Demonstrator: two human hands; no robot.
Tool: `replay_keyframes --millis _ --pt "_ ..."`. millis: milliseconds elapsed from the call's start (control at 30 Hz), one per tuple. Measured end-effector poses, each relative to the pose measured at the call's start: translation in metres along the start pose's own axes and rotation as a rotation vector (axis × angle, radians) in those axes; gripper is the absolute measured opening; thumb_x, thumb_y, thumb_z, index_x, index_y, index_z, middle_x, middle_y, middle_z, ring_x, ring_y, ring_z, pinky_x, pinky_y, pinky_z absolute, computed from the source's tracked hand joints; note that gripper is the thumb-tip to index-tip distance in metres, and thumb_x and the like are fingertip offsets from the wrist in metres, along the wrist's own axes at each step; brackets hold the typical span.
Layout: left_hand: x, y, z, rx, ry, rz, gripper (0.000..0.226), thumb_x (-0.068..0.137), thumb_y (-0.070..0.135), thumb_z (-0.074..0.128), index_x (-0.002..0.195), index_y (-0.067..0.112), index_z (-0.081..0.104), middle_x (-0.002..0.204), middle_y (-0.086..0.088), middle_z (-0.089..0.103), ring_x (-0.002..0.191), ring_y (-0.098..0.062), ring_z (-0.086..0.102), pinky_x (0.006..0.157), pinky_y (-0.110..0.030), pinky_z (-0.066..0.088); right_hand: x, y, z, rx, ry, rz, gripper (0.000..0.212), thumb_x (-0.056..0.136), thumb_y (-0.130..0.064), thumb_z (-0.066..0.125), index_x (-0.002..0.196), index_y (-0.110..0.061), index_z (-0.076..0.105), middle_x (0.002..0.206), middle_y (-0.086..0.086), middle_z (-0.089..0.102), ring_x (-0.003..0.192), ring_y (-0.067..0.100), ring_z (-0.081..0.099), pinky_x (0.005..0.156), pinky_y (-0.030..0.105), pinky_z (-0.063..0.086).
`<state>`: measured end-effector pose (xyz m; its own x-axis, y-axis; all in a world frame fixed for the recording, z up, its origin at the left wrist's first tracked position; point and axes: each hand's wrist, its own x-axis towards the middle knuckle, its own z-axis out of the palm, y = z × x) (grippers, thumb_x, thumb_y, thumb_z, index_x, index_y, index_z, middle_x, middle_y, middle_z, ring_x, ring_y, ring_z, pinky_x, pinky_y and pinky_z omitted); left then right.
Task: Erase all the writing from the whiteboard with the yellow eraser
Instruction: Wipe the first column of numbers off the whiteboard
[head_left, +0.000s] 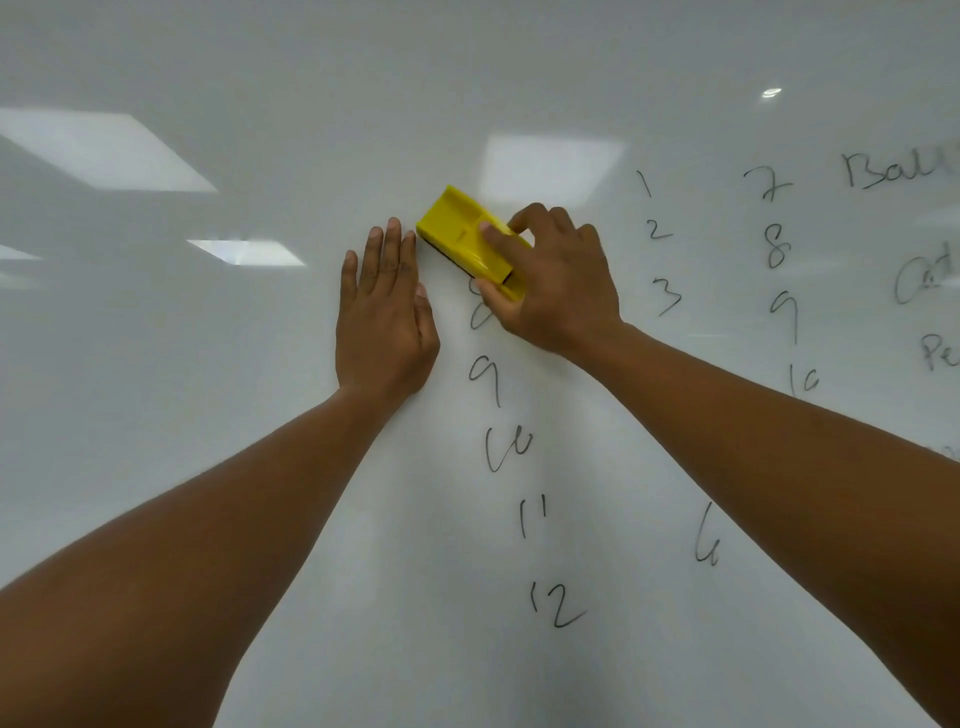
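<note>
I'm seeing the right hand (556, 280) gripping the yellow eraser (470, 239) against the whiteboard (260, 364), fingers curling over its upper edge, thumb lying underneath. The eraser is jutting toward ten o'clock; the left hand (384, 317) is lying flat, fingers straight, fingertips touching its tip. Handwritten numbers (511, 447) are running toward five o'clock.

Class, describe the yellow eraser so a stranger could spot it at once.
Start from the whiteboard filling the view. Near its centre, the right hand grips the yellow eraser, beside the left hand. It is the only coloured thing there, a bright block with a dark underside.
</note>
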<state>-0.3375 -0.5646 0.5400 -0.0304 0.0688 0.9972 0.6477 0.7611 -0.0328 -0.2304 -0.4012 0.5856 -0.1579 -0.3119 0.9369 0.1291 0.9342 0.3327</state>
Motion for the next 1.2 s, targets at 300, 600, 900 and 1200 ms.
replay_keyframes --millis 300,600,900,1200 --pt "-0.005 0.000 0.001 -0.006 0.005 -0.007 0.057 0.105 0.023 0.022 0.160 0.009 0.015 0.168 -0.006 0.012 0.156 -0.019 0.004 0.127 -0.038 0.000 0.020 0.010 -0.002 0.101 0.076 0.406 0.052 0.089 -0.045 0.054 0.136 -0.024 0.050 0.119 0.008 0.049 0.109 0.026 0.046 0.080 0.036 0.036" --pt "-0.008 0.001 0.002 0.001 0.009 -0.011 0.058 0.105 0.023 0.022 0.161 0.010 0.015 0.168 -0.005 0.012 0.156 -0.018 0.005 0.127 -0.037 0.000 0.023 0.008 -0.003 0.004 0.046 0.149 0.052 0.089 -0.046 0.054 0.137 -0.027 0.050 0.121 0.007 0.051 0.110 0.027 0.047 0.079 0.035 0.032" --pt "-0.012 0.001 0.003 0.001 0.016 -0.009 0.057 0.105 0.024 0.023 0.160 0.010 0.016 0.168 -0.005 0.014 0.156 -0.019 0.007 0.127 -0.038 0.001 0.019 -0.006 -0.002 0.085 -0.020 0.062 0.055 0.089 -0.048 0.056 0.139 -0.025 0.050 0.123 0.008 0.050 0.112 0.027 0.047 0.083 0.039 0.038" --pt "-0.021 -0.001 0.003 0.009 -0.002 -0.009 0.058 0.105 0.024 0.022 0.160 0.010 0.017 0.168 -0.005 0.013 0.156 -0.018 0.005 0.128 -0.038 0.001 0.015 0.004 -0.001 0.103 0.089 0.335 0.050 0.084 -0.044 0.057 0.130 -0.026 0.055 0.116 0.006 0.052 0.106 0.026 0.048 0.077 0.035 0.034"
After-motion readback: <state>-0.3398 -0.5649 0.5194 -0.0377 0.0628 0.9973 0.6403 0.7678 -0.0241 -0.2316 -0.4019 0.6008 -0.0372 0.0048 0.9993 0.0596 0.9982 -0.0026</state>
